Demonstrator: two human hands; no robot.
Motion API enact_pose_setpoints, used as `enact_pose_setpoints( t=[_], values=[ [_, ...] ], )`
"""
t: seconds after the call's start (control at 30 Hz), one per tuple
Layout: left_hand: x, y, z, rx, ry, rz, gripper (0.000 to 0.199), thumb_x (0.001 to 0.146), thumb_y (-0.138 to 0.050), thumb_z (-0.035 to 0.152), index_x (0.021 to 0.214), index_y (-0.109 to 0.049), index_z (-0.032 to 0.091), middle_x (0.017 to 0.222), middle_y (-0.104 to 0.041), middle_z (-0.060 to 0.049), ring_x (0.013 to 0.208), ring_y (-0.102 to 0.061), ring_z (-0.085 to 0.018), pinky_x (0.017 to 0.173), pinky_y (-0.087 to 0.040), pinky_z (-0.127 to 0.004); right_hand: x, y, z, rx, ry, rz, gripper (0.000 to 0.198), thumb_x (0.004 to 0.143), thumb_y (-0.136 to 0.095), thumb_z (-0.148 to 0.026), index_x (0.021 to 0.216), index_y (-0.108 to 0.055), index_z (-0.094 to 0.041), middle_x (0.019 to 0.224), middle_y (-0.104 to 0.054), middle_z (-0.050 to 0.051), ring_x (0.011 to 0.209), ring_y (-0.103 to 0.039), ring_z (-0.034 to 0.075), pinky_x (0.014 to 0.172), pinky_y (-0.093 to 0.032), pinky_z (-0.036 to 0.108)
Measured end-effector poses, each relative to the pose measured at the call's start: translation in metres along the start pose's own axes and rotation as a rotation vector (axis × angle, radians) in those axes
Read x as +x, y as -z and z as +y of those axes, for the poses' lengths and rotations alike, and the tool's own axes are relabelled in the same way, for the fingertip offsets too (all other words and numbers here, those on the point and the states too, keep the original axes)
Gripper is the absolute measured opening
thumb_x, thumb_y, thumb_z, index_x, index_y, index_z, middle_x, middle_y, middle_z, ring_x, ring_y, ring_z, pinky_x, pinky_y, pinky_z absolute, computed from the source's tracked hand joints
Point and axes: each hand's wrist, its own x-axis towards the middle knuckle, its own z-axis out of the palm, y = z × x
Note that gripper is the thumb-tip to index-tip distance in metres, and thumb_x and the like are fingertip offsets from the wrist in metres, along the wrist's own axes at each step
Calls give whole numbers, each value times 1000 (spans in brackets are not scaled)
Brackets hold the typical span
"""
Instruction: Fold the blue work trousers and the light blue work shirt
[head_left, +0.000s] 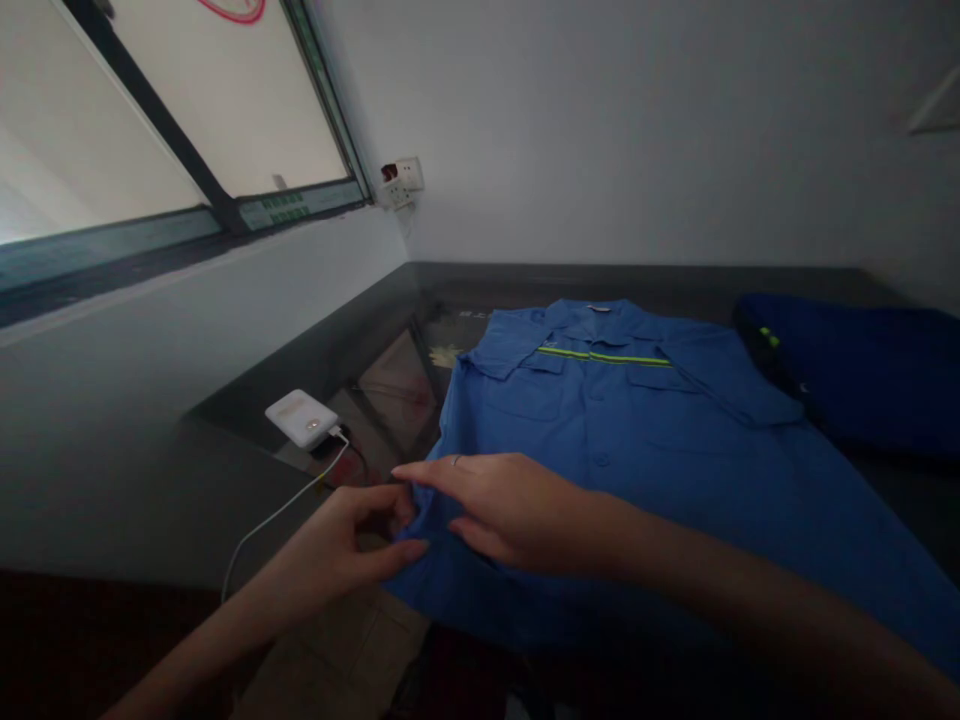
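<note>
A blue short-sleeved work shirt [600, 440] lies front up across the dark tabletop, its collar away from me and a yellow-green stripe over the chest. At its near left edge, my left hand [356, 540] pinches the cloth between thumb and fingers. My right hand [517, 510] rests over the same corner, palm down, index finger stretched to the left and thumb apart. Its fingertips come close to those of my left hand. Part of the shirt's side is covered by my right hand and forearm.
A white power bank [301, 418] with a plugged-in cable [274, 515] lies left of the shirt on the glossy dark table [390, 300]. To the right is a dark blue fabric item [870, 370]. Wall sockets [405, 180] sit beside the window at the back left.
</note>
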Motion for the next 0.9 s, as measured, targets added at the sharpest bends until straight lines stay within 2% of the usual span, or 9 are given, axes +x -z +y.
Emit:
enact_pose_setpoints(
  t=[0.13, 0.2, 0.27, 0.37, 0.47, 0.57, 0.7, 0.8, 0.9],
  values=[
    [-5, 7, -9, 37, 36, -147, 24, 79, -58, 43, 78, -64, 20, 72, -65, 0, 69, -60, -14, 64, -48, -24, 0, -5, 5, -40, -37, -31, 49, 81, -55, -9, 128, -43, -14, 111, -64, 11, 99, -61, 20, 79, -47, 28],
    [0, 20, -13, 38, 12, -267, 27, 83, -54, 43, 79, -67, 20, 75, -68, -2, 72, -62, -15, 67, -49, -24, 0, -7, 7, -109, -36, -54, 39, 80, -54, -9, 118, -52, -15, 104, -65, 9, 92, -62, 19, 74, -47, 27],
    [18, 39, -14, 28, -23, -293, 33, 87, -48, 44, 79, -67, 19, 76, -69, -3, 71, -64, -15, 67, -50, -24, -2, -7, 7, -199, -25, -96, 30, 81, -51, -9, 109, -59, -17, 100, -64, 7, 85, -62, 18, 67, -46, 26],
    [75, 66, -17, 77, -105, -95, 35, 87, -46, 46, 80, -65, 17, 77, -69, -3, 72, -63, -15, 67, -50, -24, -5, -7, 7, -299, 16, -163, 29, 82, -48, -13, 105, -64, -22, 101, -61, 8, 82, -61, 18, 58, -42, 24],
    [162, 78, -22, 179, -166, 107, 35, 84, -49, 45, 91, -65, 15, 91, -69, -6, 85, -62, -18, 76, -49, -25, -7, -5, 5, -348, 58, -196, 33, 82, -50, -17, 111, -63, -26, 109, -58, 9, 87, -60, 20, 52, -40, 23],
    [249, 71, -25, 293, 51, 310, 31, 82, -53, 37, 99, -65, 13, 105, -67, -9, 99, -60, -20, 82, -47, -23, -9, -2, 3, -378, 51, -250, 37, 83, -49, -19, 116, -62, -28, 114, -55, 10, 91, -59, 21, 49, -39, 22],
    [320, 53, -25, 298, 213, 260, 35, 81, -57, 39, 88, -65, 6, 81, -69, -14, 84, -64, -23, 65, -48, -23, -13, 0, -2, -400, 7, -340, 39, 85, -46, -20, 119, -60, -32, 117, -54, 10, 91, -59, 22, 48, -40, 23],
    [344, 44, -23, 290, 272, 208, 38, 79, -60, 41, 82, -64, 3, 68, -66, -13, 73, -64, -22, 57, -46, -24, -16, -1, -7, -415, -11, -386, 37, 87, -42, -21, 116, -63, -31, 117, -54, 11, 93, -58, 23, 48, -40, 25],
    [359, 40, -20, 267, 285, 175, 32, 74, -68, 36, 78, -64, 4, 67, -66, -14, 71, -64, -22, 56, -46, -24, -16, 0, -11, -422, -38, -410, 36, 88, -42, -22, 115, -64, -31, 119, -54, 11, 96, -57, 24, 47, -39, 25]
  ],
)
